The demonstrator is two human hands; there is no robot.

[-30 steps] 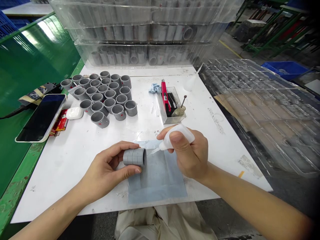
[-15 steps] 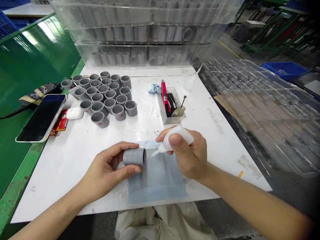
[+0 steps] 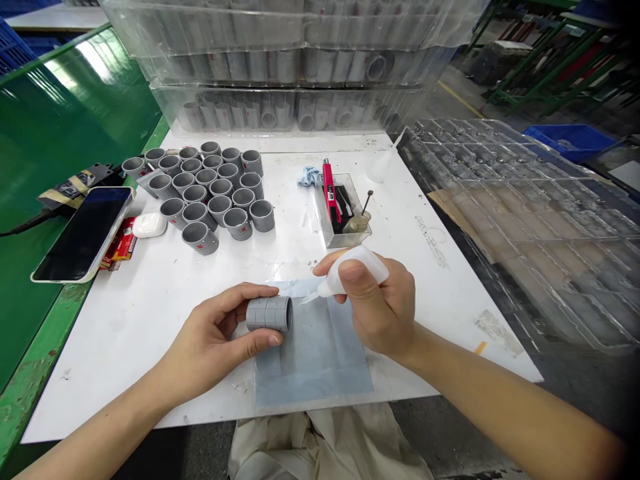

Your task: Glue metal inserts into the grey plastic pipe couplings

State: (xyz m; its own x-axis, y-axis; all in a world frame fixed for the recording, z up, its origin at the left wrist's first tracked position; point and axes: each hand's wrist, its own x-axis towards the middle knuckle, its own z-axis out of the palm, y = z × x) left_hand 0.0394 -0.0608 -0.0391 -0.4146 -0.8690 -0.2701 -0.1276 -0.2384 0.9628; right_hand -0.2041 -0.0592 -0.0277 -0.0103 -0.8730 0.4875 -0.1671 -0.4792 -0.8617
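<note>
Between the thumb and fingers of my left hand (image 3: 215, 333) lies a grey plastic cylinder (image 3: 267, 314), held on its side with its open end facing right. My right hand (image 3: 380, 307) is closed around a white squeeze bottle (image 3: 357, 270) with a thin clear nozzle. The nozzle points down and left, its tip close to the cylinder's open rim; whether it touches I cannot tell. Beneath both hands a light blue cloth (image 3: 320, 377) lies on the white table. Several similar grey cylinders (image 3: 220, 207) stand upright in a group at the back left.
A clear box (image 3: 350, 237) holds a red cutter knife (image 3: 330, 190) and a small jar (image 3: 356, 222). A phone (image 3: 83, 237) and a white earbud case (image 3: 150, 225) lie left. Stacked clear trays (image 3: 295, 107) stand behind; more clear trays (image 3: 540, 220) lie right.
My right hand has tilted the squeeze bottle slightly, and its nozzle has shifted a little up and left toward the cylinder's rim. My left hand and the cylinder stay in place.
</note>
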